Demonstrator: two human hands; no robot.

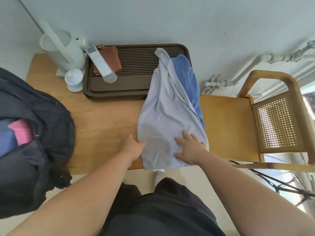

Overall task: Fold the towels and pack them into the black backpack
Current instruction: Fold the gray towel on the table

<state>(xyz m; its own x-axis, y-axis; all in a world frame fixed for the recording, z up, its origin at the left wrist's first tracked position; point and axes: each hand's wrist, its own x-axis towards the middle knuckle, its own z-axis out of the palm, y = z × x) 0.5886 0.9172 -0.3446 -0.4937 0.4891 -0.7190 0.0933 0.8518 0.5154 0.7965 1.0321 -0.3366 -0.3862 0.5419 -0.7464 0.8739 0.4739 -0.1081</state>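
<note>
The pale grey towel (163,116) lies lengthwise on the wooden worktop (102,120), at its right end. The towel's far end climbs onto the right end of a brown slatted tray (133,92), and its near edge hangs a little over the front of the worktop. Under it, on the right side, a blue towel (187,79) shows.

The right grip (190,147) presses flat on the near part of the grey towel, fingers spread. The left grip (134,147) reaches the towel's left edge with the fingers close together; I cannot tell if they pinch the cloth or only touch it.

The black backpack (42,133) stands open at the left end, well apart from the towels, with a pink towel (22,133) and a bluish cloth (6,138) inside.

On the tray lie a long white device (102,65) and a brown cloth (112,57). Left of the tray stand a white kettle (61,48) and a small white lidded cup (74,80). A wooden chair (226,125) stands just beside the worktop on the right.
</note>
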